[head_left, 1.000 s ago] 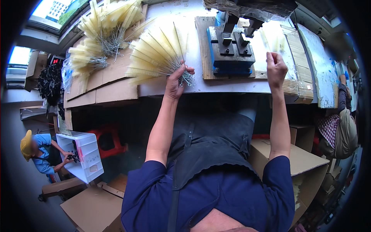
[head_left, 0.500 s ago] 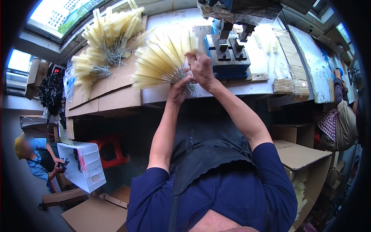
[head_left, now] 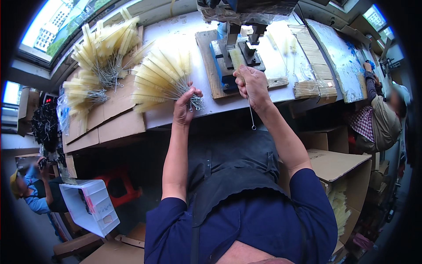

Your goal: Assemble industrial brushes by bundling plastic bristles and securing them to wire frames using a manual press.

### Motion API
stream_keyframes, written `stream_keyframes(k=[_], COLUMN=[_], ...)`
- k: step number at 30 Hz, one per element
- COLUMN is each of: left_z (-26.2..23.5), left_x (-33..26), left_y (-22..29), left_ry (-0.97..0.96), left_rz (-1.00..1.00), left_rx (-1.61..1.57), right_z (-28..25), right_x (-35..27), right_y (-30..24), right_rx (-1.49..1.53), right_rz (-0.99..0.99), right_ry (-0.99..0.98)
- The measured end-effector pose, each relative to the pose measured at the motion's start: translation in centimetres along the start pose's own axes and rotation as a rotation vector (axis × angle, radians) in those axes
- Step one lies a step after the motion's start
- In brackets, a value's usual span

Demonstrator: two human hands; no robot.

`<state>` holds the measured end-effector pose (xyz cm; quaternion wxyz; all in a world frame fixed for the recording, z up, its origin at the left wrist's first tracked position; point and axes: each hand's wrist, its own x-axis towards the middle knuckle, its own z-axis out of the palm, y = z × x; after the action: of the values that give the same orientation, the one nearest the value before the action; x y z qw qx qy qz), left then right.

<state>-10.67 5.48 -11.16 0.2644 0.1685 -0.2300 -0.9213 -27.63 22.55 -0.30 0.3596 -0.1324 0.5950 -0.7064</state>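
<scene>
Left hand (head_left: 183, 105) is gripping the brush fan (head_left: 163, 80); right hand (head_left: 251, 83), upper centre, is pinching one brush (head_left: 238, 59) — keep it straight entering the press (head_left: 235, 53).

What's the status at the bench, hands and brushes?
Left hand grips fanned bundle of brushes. Right hand holds single brush at the press jig, wire handle hanging down. Nothing blocking.

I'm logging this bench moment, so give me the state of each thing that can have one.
left hand: closed on the wire handles of the fanned bunch
fanned bunch of brushes: spread out, held on the bench
right hand: gripping the single brush
single brush: bristle end at the press, wire handle hanging down
blue press: standing on its wooden board
</scene>
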Motion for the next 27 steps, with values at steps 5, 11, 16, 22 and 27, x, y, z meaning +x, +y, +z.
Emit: stream_keyframes(k=[5,11,16,22,27], left_z=[-0.3,-0.2,-0.5,-0.3,-0.6], left_x=[0.2,0.0,0.2,0.3,0.3], left_y=[-0.2,-0.2,0.0,-0.1,0.0], left_ry=[-0.015,0.000,-0.001,0.000,-0.016], left_rz=[0.022,0.008,0.014,0.011,-0.012], left_rx=[0.067,0.059,0.055,0.091,0.035], right_z=[-0.2,-0.5,0.8,1.6,2.1], right_x=[1.7,2.9,1.4,2.3,1.6], right_y=[-1.3,-2.3,-3.8,-2.1,-1.0], right_rx=[0.116,0.088,0.256,0.383,0.394], right_rz=[0.134,0.220,0.267,0.283,0.400], right_ry=[-0.022,-0.099,-0.133,-0.156,-0.219])
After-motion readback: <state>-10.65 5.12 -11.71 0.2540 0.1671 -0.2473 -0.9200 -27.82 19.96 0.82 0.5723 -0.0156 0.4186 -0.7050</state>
